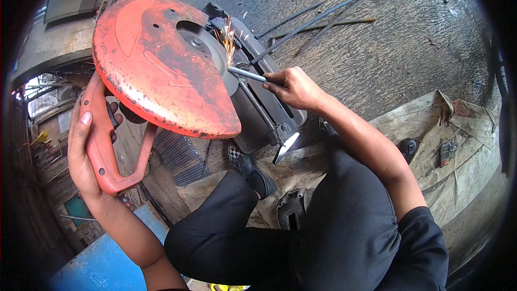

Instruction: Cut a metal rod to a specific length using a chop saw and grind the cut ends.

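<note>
Left fingers (84, 121) wrapped the red handle (98, 143); right fingers (276, 78) pinched a metal rod (247, 74) at the disc (217, 54), which the red guard (156, 75) partly hid. Loose rods (355, 21) lay beyond, canvas (468, 183) nearby.

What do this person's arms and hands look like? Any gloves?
No gloves! The left hand and right hand are both bare, and so are the forearms. A short, plain black sleeve covers the right upper arm. The right fingertips look a bit grimy.
</note>
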